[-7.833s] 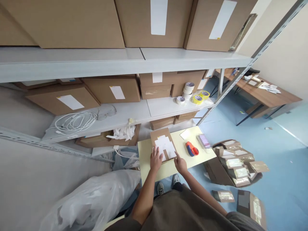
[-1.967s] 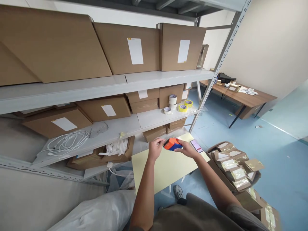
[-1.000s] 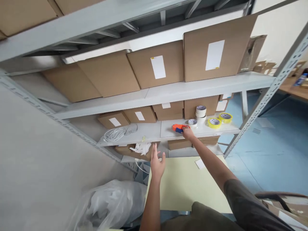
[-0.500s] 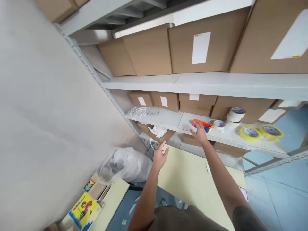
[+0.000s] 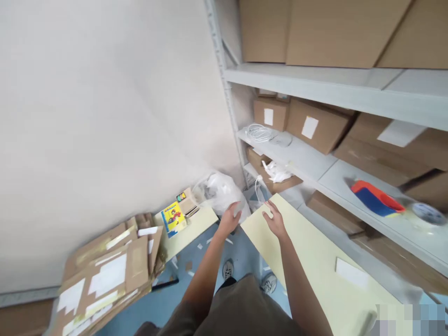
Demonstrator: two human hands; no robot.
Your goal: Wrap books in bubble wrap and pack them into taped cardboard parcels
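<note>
My left hand (image 5: 229,217) hovers open over the gap between the two pale yellow tables, holding nothing. My right hand (image 5: 275,221) floats open, fingers spread, above the near corner of the larger yellow table (image 5: 315,261). The orange and blue tape dispenser (image 5: 376,198) lies on the grey shelf (image 5: 315,172) to the right, well apart from both hands. A roll of tape (image 5: 427,213) sits just beyond it.
A stack of flat brown cardboard mailers (image 5: 105,275) lies at lower left beside a small table (image 5: 189,228) with a yellow booklet (image 5: 173,218). A white plastic bag (image 5: 219,189) fills the corner. Labelled cartons (image 5: 308,126) and a white cable coil (image 5: 259,133) sit on the shelf.
My right hand has let go of the tape dispenser on the shelf and drawn back over the table corner. My view has swung left toward the wall and the cardboard stack.
</note>
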